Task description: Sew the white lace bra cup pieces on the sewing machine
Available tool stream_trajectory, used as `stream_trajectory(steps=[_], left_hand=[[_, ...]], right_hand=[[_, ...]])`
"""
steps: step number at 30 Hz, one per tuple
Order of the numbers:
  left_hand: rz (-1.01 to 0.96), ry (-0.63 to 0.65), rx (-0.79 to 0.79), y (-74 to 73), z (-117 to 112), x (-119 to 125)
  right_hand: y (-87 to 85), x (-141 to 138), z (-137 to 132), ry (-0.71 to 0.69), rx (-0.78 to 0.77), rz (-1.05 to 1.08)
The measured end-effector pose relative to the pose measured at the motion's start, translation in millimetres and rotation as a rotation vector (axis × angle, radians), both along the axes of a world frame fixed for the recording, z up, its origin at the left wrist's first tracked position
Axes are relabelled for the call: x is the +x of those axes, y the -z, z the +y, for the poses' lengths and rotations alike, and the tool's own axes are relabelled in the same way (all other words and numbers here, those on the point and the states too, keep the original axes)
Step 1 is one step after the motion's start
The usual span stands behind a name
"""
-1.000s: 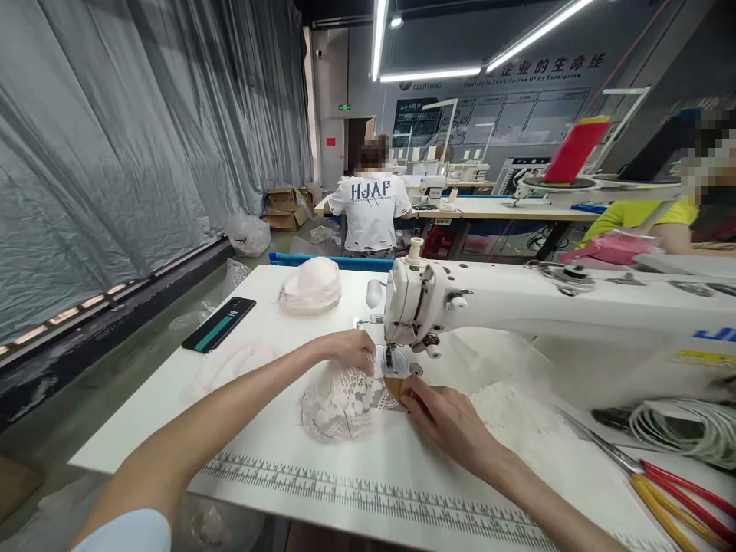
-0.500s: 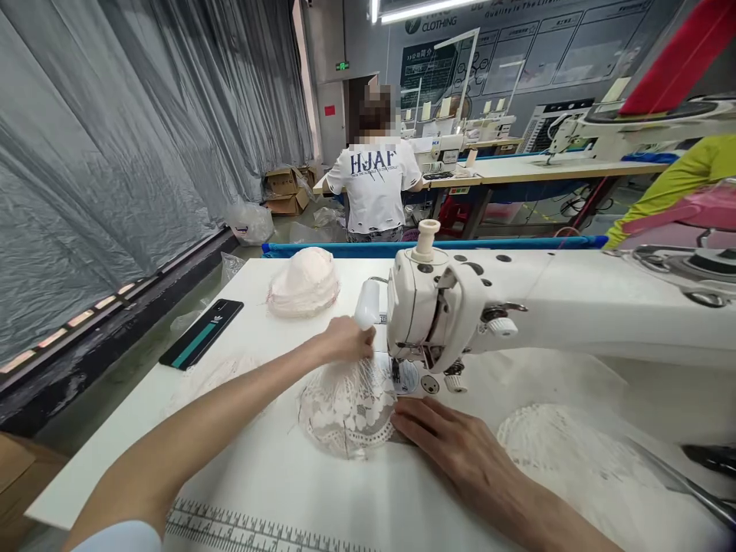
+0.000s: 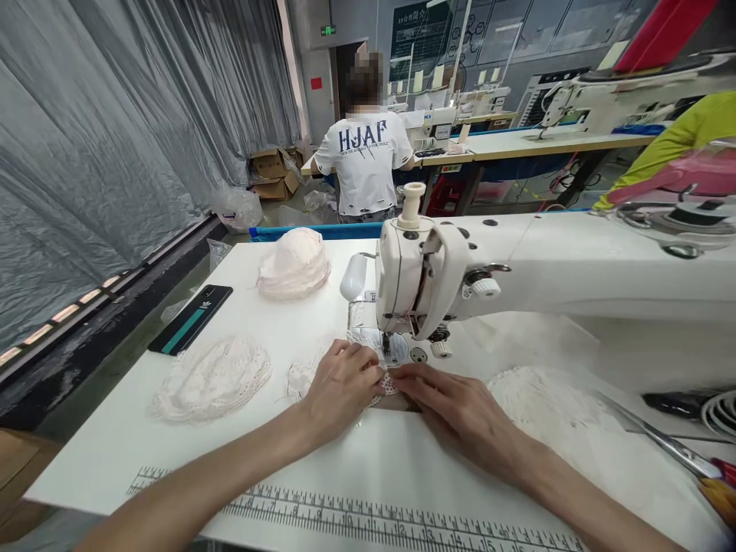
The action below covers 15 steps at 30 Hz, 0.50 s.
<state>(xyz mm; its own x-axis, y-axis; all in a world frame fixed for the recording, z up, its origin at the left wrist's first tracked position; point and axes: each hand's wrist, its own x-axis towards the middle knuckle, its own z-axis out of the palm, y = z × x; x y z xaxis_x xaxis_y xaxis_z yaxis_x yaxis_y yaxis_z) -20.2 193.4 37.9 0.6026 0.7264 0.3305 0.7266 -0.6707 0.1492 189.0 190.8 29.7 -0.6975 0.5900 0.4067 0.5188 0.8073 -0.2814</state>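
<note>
A piece of white lace fabric [image 3: 303, 376] lies in front of the needle of the white sewing machine [image 3: 402, 268], one edge under the presser foot area. My left hand [image 3: 346, 382] is closed over the lace, fingertips pinching its edge near the needle. Close beside it, my right hand [image 3: 454, 402] pinches the same edge from the right, thumb and forefinger together. Both hands cover much of the lace. A lace pile [image 3: 212, 379] lies left of my left forearm, and a stack of pale moulded cups [image 3: 294, 264] stands farther back.
A black phone [image 3: 192, 320] lies at the table's left edge. A printed ruler scale [image 3: 345, 515] runs along the front. On the right are more lace pieces [image 3: 537, 406] and scissors [image 3: 667, 445]. A person in a white shirt [image 3: 368, 165] sits ahead; a yellow sleeve shows at right.
My left hand has come down and toward me from behind the lace to its near edge beside my right hand. The lace pile at left is uncovered. The camera view has shifted.
</note>
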Motion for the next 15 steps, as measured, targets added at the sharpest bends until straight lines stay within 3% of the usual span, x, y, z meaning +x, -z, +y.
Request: stream_trajectory(steps=[3, 9, 15], left_hand=[[-0.004, -0.001, -0.013, -1.3, 2.0, -0.6], [-0.003, -0.027, -0.034, 2.9, 0.5, -0.9], [0.007, -0.06, -0.034, 7.1, -1.4, 0.9]], right_hand=[[-2.6, 6.1, 0.5, 0.025, 0.021, -0.007], [-0.6, 4.1, -1.7, -0.054, 0.073, -0.096], [3.3, 2.3, -3.5, -0.055, 0.021, -0.125]])
